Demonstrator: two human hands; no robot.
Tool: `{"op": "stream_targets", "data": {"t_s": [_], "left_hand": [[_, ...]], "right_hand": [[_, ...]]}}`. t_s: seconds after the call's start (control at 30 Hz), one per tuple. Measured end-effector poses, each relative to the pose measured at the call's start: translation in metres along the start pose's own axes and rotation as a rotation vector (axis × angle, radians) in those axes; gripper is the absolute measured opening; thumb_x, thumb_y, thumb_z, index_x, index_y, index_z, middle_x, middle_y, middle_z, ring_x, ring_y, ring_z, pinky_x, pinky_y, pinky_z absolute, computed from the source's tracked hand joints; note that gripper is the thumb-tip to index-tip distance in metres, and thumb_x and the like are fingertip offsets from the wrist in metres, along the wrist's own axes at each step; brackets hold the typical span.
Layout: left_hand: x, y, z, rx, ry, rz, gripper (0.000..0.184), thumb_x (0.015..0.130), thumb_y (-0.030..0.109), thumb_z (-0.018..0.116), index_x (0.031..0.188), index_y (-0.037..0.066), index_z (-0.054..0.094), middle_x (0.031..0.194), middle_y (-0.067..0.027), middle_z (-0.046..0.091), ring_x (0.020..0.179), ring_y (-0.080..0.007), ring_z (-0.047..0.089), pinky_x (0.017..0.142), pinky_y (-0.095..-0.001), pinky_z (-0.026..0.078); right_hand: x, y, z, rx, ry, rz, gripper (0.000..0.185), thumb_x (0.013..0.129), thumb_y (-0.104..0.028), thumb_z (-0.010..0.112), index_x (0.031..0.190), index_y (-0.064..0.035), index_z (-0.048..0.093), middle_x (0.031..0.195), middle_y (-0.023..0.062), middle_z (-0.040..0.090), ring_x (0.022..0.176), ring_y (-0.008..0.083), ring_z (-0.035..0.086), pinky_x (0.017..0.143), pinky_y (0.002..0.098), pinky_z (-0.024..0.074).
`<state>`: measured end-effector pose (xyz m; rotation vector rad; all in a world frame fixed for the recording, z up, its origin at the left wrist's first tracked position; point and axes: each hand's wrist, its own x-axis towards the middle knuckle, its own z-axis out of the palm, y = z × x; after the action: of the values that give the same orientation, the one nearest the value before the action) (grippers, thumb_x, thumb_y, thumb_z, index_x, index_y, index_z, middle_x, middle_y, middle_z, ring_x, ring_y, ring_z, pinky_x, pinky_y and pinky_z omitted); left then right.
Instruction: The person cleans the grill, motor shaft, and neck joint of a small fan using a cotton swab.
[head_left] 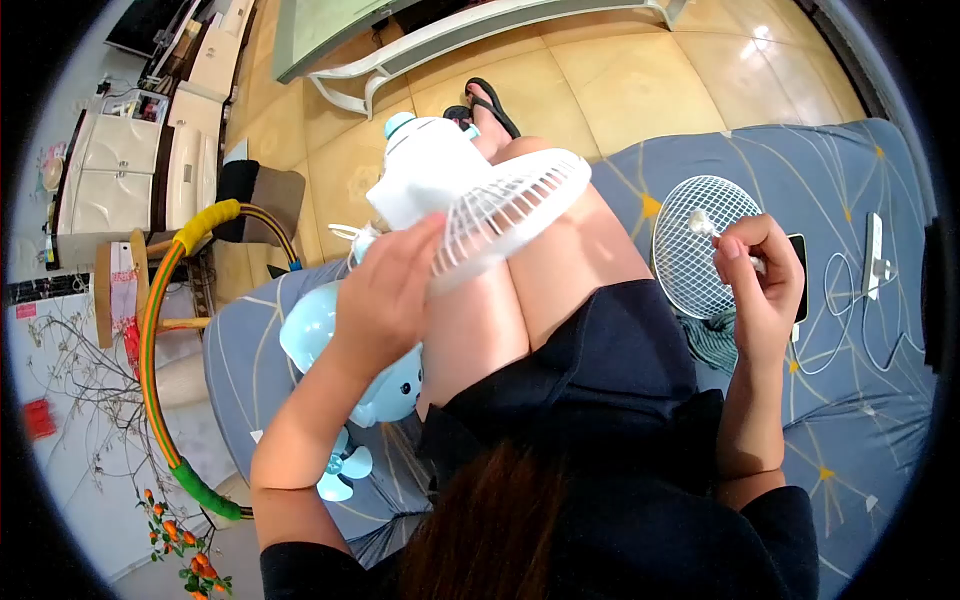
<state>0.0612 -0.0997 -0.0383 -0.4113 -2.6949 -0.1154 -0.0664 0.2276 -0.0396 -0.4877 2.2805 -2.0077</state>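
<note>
My left hand (385, 285) is closed on the rim of the white fan grille (515, 210), which stands tilted over my thighs. The white fan body (425, 165) is attached behind it, near my knees. My raised right hand (762, 268) pinches a thin stick-like thing with a small white wad (700, 222) at its end; its kind I cannot make out. Beneath that hand, a round white mesh grille (690, 270) lies on the sofa. Light blue fan blades (343, 468) rest by my left forearm, beside a light blue rounded piece with a cartoon face (388, 398), partly hidden by the arm.
The grey-blue sofa cover (620, 195) surrounds my legs. At the right lie a phone (799, 280), a white power strip (874, 255) with cables, and a teal cloth (708, 342). A striped hoop (150, 350) stands at the left. A white-framed table (450, 50) is ahead.
</note>
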Motion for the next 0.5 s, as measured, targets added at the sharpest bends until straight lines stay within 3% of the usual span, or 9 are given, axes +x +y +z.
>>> {"op": "stream_targets", "data": {"t_s": [0.1,0.13,0.27,0.5], "left_hand": [[0.004,0.022,-0.003,-0.069,-0.055,-0.001,0.048,0.068,-0.003,0.060,0.116,-0.006,0.063,0.125,-0.0134,0.063,0.099,-0.0298,0.064,0.082,-0.0359,0.056],[0.003,0.027,-0.002,-0.084,-0.093,-0.003,0.048,0.073,0.003,0.064,0.120,-0.006,0.061,0.127,-0.0134,0.062,0.101,-0.0292,0.063,0.082,-0.0355,0.056],[0.000,0.052,-0.002,-0.065,-0.234,-0.018,0.057,0.078,0.021,0.069,0.129,-0.003,0.057,0.133,-0.0134,0.057,0.106,-0.0272,0.057,0.083,-0.0334,0.055],[-0.011,0.073,0.006,-0.054,-0.197,-0.141,0.051,0.080,0.011,0.065,0.129,-0.002,0.059,0.133,-0.0138,0.056,0.105,-0.0278,0.056,0.086,-0.0331,0.054]], "right_hand": [[0.002,0.002,0.003,0.043,-0.036,0.027,0.006,0.092,-0.002,0.065,0.087,0.0000,0.062,0.081,-0.0015,0.059,0.068,0.0028,0.046,0.060,0.0176,0.0331],[0.001,0.001,0.001,0.064,-0.070,0.080,0.006,0.094,-0.003,0.063,0.088,0.0000,0.061,0.083,0.0003,0.061,0.070,0.0043,0.050,0.062,0.0184,0.0380],[0.002,0.009,0.004,0.136,-0.122,0.143,0.006,0.095,-0.003,0.061,0.090,0.0006,0.060,0.083,0.0017,0.061,0.069,0.0065,0.053,0.064,0.0207,0.0421],[0.002,0.023,0.013,0.202,-0.230,0.240,0.005,0.097,-0.002,0.058,0.093,0.0012,0.060,0.080,0.0038,0.061,0.073,0.0104,0.057,0.069,0.0242,0.0459]]}}
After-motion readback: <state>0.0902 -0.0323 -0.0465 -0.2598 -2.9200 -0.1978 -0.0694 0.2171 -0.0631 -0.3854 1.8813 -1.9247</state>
